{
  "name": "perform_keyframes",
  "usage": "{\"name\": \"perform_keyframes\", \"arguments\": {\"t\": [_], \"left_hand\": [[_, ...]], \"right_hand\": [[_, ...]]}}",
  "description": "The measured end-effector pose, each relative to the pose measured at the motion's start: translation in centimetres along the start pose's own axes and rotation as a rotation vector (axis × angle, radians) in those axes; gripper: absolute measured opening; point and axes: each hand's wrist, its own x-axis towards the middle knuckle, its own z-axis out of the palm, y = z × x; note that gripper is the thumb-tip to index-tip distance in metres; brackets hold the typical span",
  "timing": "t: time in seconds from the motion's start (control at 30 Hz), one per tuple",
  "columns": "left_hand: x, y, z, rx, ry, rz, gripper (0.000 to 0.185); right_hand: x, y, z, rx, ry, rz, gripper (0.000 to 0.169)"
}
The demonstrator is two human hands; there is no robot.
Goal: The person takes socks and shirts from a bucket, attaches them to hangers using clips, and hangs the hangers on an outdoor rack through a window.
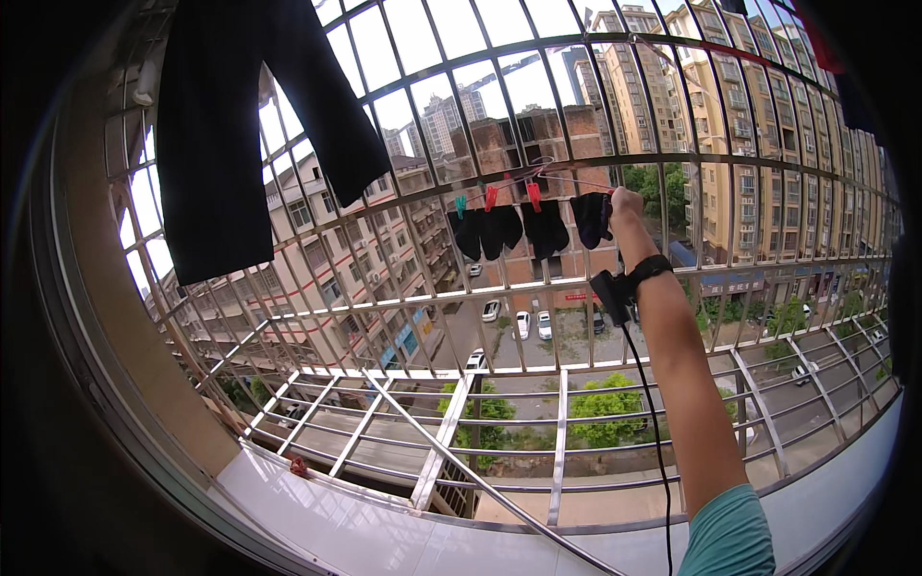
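Note:
My right hand (628, 204) is raised at the right end of a thin wire clothes hanger (569, 179), its fingers closed on a small red clothes peg, mostly hidden by them. A dark sock (592, 219) hangs right beside the fingers. Further left on the hanger, a red peg (534, 196), another red peg (491, 198) and a green peg (461, 207) hold more dark socks (546, 230). A black strap (650, 268) with a black device (611, 297) and a cable is on my right wrist. My left hand is out of view.
Dark trousers (216, 158) hang at the upper left. A metal window cage (432, 295) encloses the space ahead and below. A slanted metal pole (490, 489) crosses above the white tiled ledge (346, 515). Buildings, trees and parked cars stand outside.

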Motion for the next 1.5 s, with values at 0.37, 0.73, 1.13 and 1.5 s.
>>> {"name": "perform_keyframes", "arguments": {"t": [0.37, 0.73, 1.13, 1.5], "left_hand": [[-2.7, -0.1, 0.8, 0.093, 0.062, 0.023, 0.029], [-3.1, 2.2, 5.9, 0.099, -0.051, 0.118, 0.027], [0.8, 3.3, 10.9, -0.127, -0.588, 0.211, 0.026], [3.5, 0.4, 18.2, 0.019, -1.076, 0.136, 0.029]], "right_hand": [[3.5, 5.0, 1.6, -0.178, -0.126, -0.209, 0.026], [0.1, 3.4, -5.1, -0.214, -0.260, -0.184, 0.025], [-13.0, -9.8, -22.6, -0.356, -0.637, -0.147, 0.034], [-44.7, -10.4, -56.8, -0.406, -0.556, -0.019, 0.024]]}}
